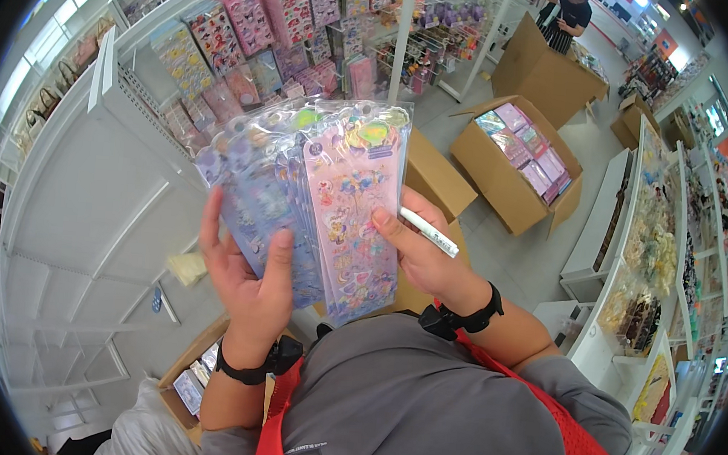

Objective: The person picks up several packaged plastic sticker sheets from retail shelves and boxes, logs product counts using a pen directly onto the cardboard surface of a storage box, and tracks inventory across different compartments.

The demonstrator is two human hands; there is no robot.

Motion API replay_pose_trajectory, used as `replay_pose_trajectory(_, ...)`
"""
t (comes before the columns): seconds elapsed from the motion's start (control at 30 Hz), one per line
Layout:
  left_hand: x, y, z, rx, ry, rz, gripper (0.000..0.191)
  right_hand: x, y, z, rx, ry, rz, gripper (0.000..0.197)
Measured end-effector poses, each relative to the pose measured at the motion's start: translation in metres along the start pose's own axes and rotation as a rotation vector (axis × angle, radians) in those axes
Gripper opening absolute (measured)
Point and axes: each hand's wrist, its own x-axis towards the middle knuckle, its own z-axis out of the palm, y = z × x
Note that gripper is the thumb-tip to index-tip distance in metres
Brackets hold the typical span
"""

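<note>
Both of my hands hold a fanned stack of sticker sheets in clear plastic sleeves in front of my chest. My left hand [247,282] grips the blue sheets [262,219] on the left, its thumb across their front. My right hand [429,249] holds the pink sheets [352,220], thumb pressed on the front one. A white pen or marker [429,232] is also tucked in my right hand and sticks out past the sheets. The two parts of the fan overlap in the middle, and the fingers behind them are hidden.
Ahead, sticker packs [245,19] hang on a white display rack. An open carton [516,162] of packaged goods stands right of it, below a larger carton [530,67] near another person [563,15]. White shelving [596,214] lines the right; another carton [199,368] sits lower left.
</note>
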Motion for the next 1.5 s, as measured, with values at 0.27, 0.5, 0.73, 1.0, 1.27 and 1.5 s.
replay_pose_trajectory(0.27, -0.004, 0.013, -0.016, 0.342, -0.066, 0.055, 0.031, -0.005, -0.020, -0.013, 0.195, 0.044, -0.090, 0.043)
replay_pose_trajectory(0.5, -0.006, 0.023, -0.005, 0.332, -0.260, 0.045, 0.032, -0.017, -0.032, 0.007, 0.160, -0.013, -0.045, 0.046)
replay_pose_trajectory(0.73, -0.015, 0.009, -0.002, 0.224, -0.291, -0.001, 0.024, -0.023, -0.025, 0.008, -0.025, -0.001, -0.101, 0.045)
replay_pose_trajectory(1.0, -0.013, 0.017, 0.012, -0.051, -0.094, -0.182, 0.027, -0.027, -0.013, 0.002, -0.052, 0.084, -0.195, 0.043)
replay_pose_trajectory(1.27, -0.003, 0.012, 0.002, -0.002, 0.031, -0.072, 0.039, -0.024, -0.025, -0.019, 0.286, 0.117, -0.150, 0.046)
replay_pose_trajectory(1.5, -0.007, 0.012, 0.000, -0.032, -0.025, -0.120, 0.038, -0.032, -0.036, -0.013, 0.314, 0.097, -0.150, 0.046)
